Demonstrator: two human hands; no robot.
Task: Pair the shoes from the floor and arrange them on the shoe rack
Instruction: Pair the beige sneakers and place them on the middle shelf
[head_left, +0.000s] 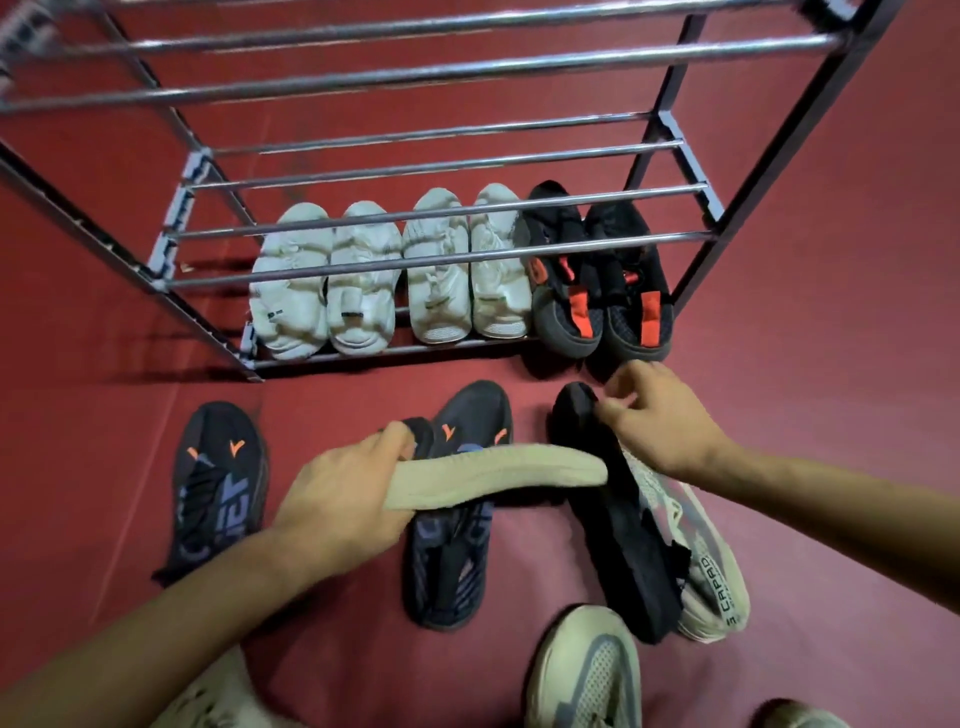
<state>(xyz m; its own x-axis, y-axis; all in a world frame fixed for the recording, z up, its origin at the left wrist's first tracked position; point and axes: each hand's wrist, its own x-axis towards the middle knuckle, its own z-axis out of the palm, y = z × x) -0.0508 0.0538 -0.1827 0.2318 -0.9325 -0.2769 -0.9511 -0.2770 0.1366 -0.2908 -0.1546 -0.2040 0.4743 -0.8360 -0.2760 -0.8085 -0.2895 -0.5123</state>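
My left hand (343, 483) grips a shoe with a beige sole (493, 475), held off the floor with the sole turned toward me. My right hand (660, 421) pinches the toe of a grey knit shoe with a black sole (628, 525), which lies on its side on the floor. The metal shoe rack (436, 213) stands ahead. On its bottom shelf sit two white pairs (322, 291) (467, 275) and a black-and-red pair (597, 280). Two dark navy shoes with orange marks lie on the floor, one at left (218, 483) and one below the held shoe (452, 561).
The floor is red carpet (831, 364). A pale grey shoe (587, 670) lies at the bottom middle. Parts of other pale shoes show at the bottom left (208, 696) and bottom right (795, 717). The rack's upper shelves (415, 78) carry no shoes.
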